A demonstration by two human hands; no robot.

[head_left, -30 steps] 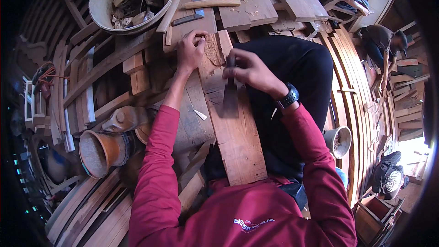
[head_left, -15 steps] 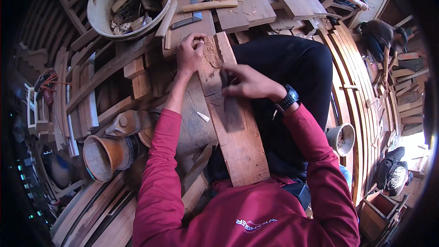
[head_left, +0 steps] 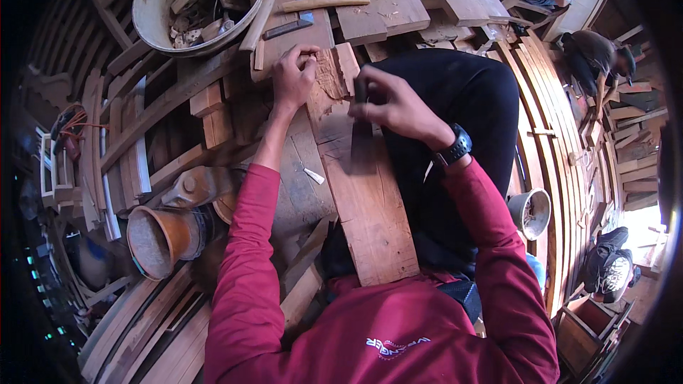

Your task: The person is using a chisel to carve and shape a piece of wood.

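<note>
A long reddish-brown wooden board runs from my lap away from me, with a rough carved patch near its far end. Beside that patch, at the board's left edge, my left hand is closed with its fingertips pinched. What it grips, if anything, is hidden. My right hand is closed round a dark, flat, bar-shaped tool, held over the board. Motion blurs this tool, so its exact kind does not show. A pale wood chip lies left of the board.
Far left stands a white bucket of scraps. A wooden-handled hammer and a dark flat-bladed tool lie on planks beyond the board. An orange-rimmed pot is at left. Another person crouches at far right.
My right hand and the dark tool have shifted slightly right and away from me. My left hand stays at the carved end, nearly in place.
</note>
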